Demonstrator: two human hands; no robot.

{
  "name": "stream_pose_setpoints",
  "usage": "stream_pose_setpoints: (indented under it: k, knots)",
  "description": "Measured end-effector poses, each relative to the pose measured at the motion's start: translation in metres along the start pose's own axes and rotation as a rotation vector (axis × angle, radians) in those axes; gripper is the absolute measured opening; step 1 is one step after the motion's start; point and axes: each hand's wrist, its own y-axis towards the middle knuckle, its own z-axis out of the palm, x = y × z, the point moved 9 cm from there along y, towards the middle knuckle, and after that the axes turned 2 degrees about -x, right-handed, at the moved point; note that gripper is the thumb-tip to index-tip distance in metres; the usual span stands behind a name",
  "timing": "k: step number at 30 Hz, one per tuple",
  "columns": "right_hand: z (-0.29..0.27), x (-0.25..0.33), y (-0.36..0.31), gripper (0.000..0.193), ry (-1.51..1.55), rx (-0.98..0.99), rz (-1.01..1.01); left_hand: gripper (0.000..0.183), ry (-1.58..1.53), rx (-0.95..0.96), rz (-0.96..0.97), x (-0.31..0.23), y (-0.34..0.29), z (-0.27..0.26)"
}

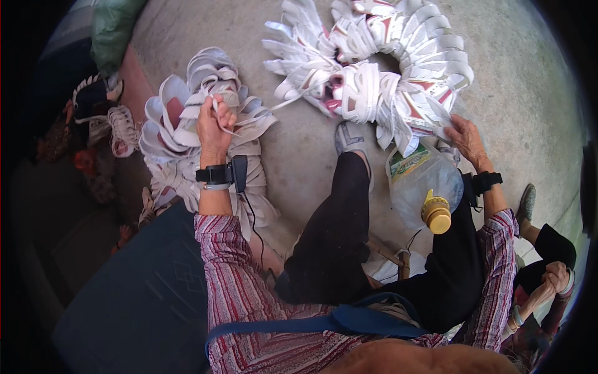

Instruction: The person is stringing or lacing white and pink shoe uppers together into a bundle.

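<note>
My left hand (215, 128) is closed on a thin white cord (288, 103), one end of which sticks up between thumb and fingers. The cord runs right to a ring of white shoe uppers (436, 47) with red panels, lying on the floor ahead. At the ring's near right edge, my right hand (466, 138) pinches the tip of one white shoe upper (418, 112). Beneath and beside my left hand lies a heaped bundle of white shoe uppers (165, 118), partly hidden by the hand and forearm.
A clear plastic jug (414, 181) with a yellow cap stands by my right leg. A dark blue surface (143, 287) lies at my left. A green sack (115, 31) is at the far left. Another person's clasped hands (551, 280) show at the right edge.
</note>
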Motion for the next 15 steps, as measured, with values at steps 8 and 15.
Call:
stream_pose_setpoints:
  k: [8, 15]
  knots:
    - [0.004, -0.031, 0.012, 0.033, 0.025, -0.009, -0.009, 0.025, -0.019, 0.089, 0.116, -0.033, -0.053, 0.007]
    - [0.002, -0.006, 0.012, 0.032, -0.03, -0.007, -0.033, 0.027, 0.142, -0.008, 0.296, -0.096, -0.129, -0.022]
